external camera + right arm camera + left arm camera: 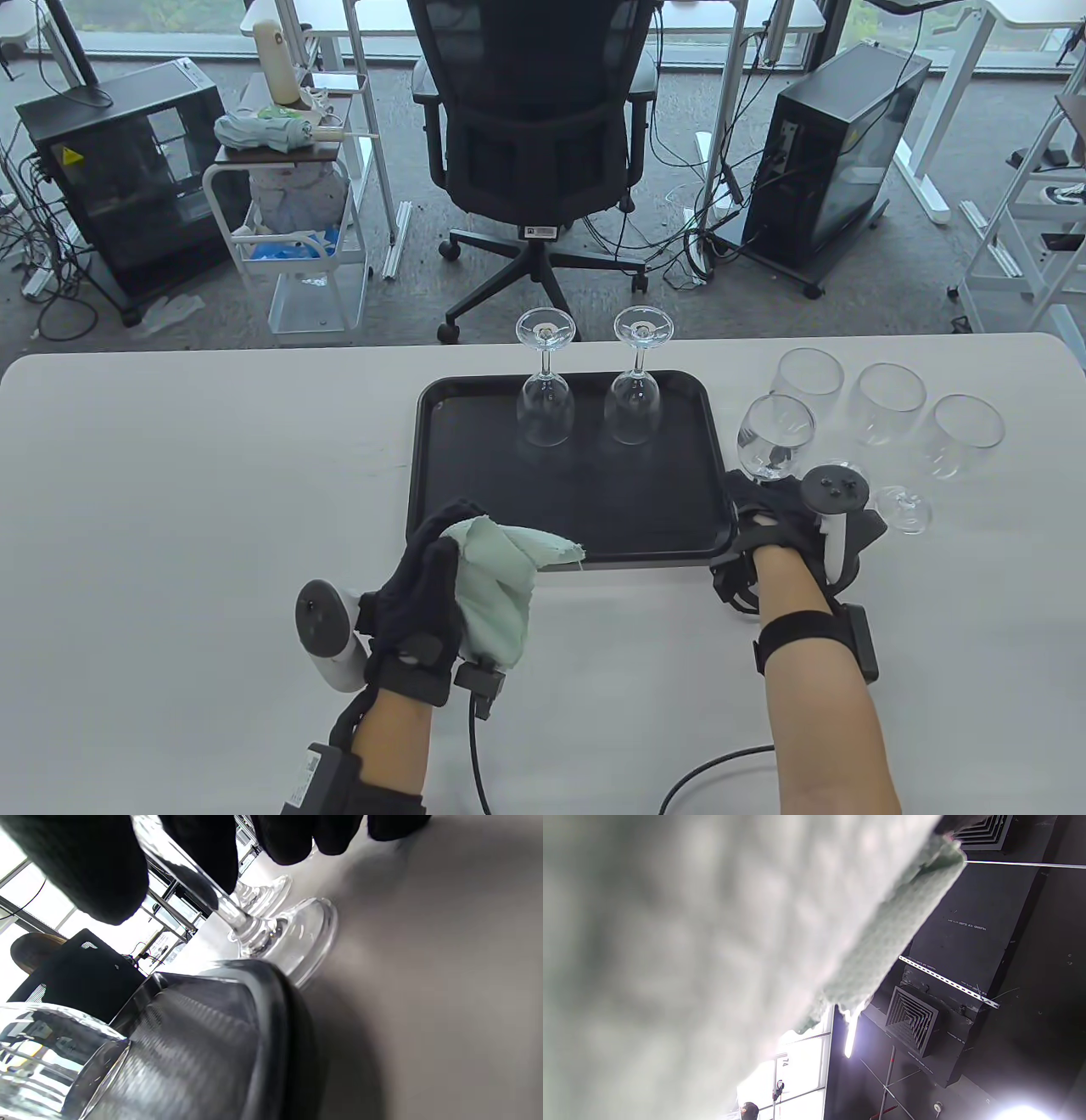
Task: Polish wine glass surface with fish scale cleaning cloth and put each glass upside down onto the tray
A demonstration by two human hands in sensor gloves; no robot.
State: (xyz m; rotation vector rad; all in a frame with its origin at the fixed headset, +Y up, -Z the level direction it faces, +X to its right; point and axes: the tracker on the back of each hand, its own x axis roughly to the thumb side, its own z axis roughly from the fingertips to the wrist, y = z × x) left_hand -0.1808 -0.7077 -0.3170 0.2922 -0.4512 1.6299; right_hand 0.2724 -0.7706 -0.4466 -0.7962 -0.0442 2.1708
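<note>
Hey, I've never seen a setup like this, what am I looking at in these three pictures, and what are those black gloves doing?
No robot here: a person wears black sensor gloves with a tracker strapped to each hand. One camera looks down at the table; two more sit on the wrists. A black tray holds two wine glasses upside down. Four more glasses stand upright to its right. The left hand grips a pale green cleaning cloth, which fills most of the left wrist view. The right hand holds the nearest upright glass; in the right wrist view its fingers curl round the stem, with the foot at the table beside the tray's edge.
</note>
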